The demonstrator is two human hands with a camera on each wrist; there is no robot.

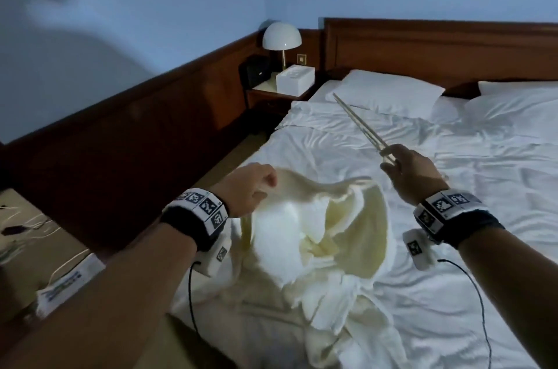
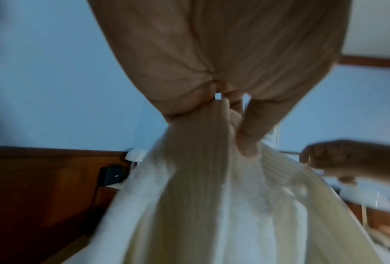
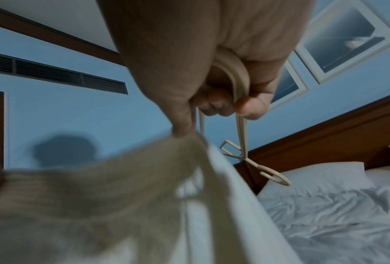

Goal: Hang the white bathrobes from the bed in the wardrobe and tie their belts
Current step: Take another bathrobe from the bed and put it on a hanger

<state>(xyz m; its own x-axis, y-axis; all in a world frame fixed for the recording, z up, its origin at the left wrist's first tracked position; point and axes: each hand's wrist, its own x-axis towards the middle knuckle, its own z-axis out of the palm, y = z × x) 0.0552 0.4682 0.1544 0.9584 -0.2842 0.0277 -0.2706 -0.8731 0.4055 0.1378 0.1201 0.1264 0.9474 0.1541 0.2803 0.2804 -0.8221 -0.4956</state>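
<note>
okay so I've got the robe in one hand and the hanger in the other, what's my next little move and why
Probably slide one arm of the hanger into the bathrobe shoulder that your left hand holds open. The right hand grips the hanger above the bed, outside the robe.

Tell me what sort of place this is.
Likely a hotel bedroom: a double bed with white linen and a wooden headboard, a bedside lamp, and a white bathrobe lying on the bed.

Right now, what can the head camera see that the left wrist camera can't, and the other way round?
Only the head view shows the hanger in the right hand, the pillows and the white box. Only the left wrist view shows the left hand's fingers pinching the ribbed cloth up close. Both show the left hand gripping the bathrobe, and the lamp.
</note>
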